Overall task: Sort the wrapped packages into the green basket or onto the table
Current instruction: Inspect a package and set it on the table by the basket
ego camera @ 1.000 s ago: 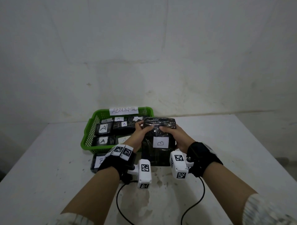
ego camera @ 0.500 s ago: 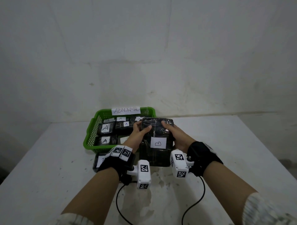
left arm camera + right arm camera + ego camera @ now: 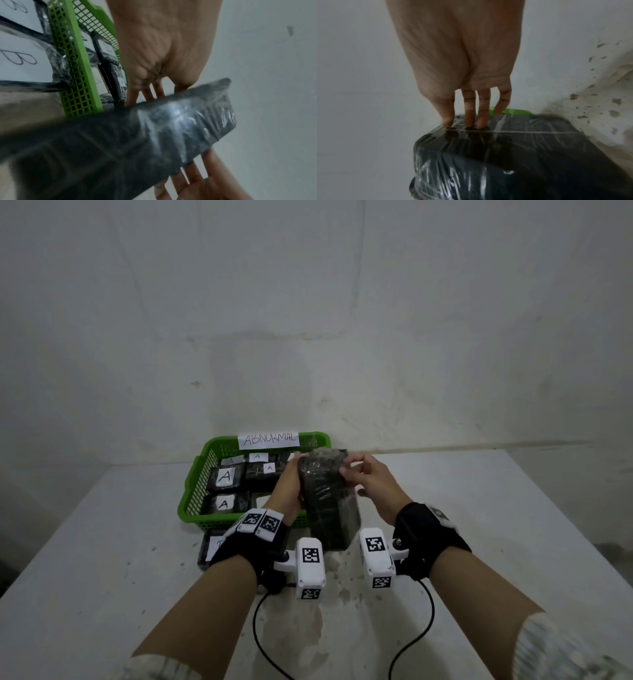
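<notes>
Both hands, left hand point(image 3: 286, 491) and right hand point(image 3: 371, 484), grip a black plastic-wrapped package point(image 3: 327, 501), tilted, label hidden. The green basket point(image 3: 191, 498) holds packages labelled A point(image 3: 226, 475).

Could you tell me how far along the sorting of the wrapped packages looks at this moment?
Several packages labelled A already lie in the green basket, and B-labelled packages sit on the table in front of it. In hand: the left hand and right hand hold a black wrapped package above the table, its label not visible now. It remains to be placed; no other unsorted packages are in view.
</notes>
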